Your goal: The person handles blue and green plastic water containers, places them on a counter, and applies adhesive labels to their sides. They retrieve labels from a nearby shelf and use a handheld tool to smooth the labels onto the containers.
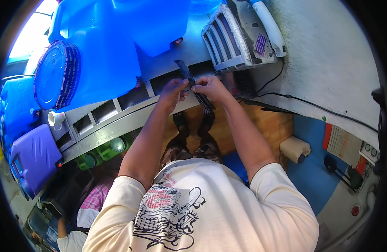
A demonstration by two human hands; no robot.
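Both hands are raised close together in front of my body, above the metal counter edge. A dark, flat plastic strip with pale print, a seal band (184, 69), runs slantwise between them. My left hand (173, 92) pinches it with thumb and fingers from the left side. My right hand (210, 89) grips it from the right, thumb and forefinger pressed together on it. Its upper end sticks up past my fingers, and its lower end hangs toward the floor. Nearest the left hand stands a large blue water container (105, 63) whose round cap (50, 75) wears a similar dark printed band.
A metal rack (227, 38) stands at the upper right beside a white-and-blue handheld tool (269, 27). Black cables (311, 105) run along the wall. At left are a white mug (55, 119), a purple container (36, 157) and green containers (105, 150). Another person (86, 216) is at lower left.
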